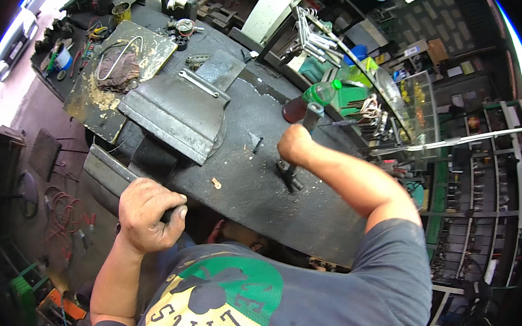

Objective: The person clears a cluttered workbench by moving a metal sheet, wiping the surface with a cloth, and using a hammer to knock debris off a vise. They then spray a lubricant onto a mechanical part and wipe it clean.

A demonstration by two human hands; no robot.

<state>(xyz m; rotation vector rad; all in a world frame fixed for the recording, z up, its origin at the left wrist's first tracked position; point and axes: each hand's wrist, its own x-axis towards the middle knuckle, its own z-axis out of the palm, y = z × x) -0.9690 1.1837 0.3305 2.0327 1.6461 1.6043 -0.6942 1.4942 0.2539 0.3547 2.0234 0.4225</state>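
My right hand [295, 145] is closed around the grip of an upright tool, apparently a power or air tool [312, 114], whose lower end stands at a small dark metal part [290, 174] on the black workbench [257, 208]. My left hand [152, 214] is curled near the bench's front edge, beside the front jaw of a large bench vise [113, 174]; a dark round end shows between thumb and fingers, and what it is cannot be told. A combination wrench [198, 82] lies on the vise's rear body [177, 110]. A small copper-coloured piece [215, 183] rests on the bench.
A bottle of dark red liquid [309, 100] stands behind my right hand. Sockets and ratchets [312, 38] hang on a rack at the back. A worn board [104, 104] with a rag [119, 69] lies left of the vise. Red cables [61, 216] lie on the floor.
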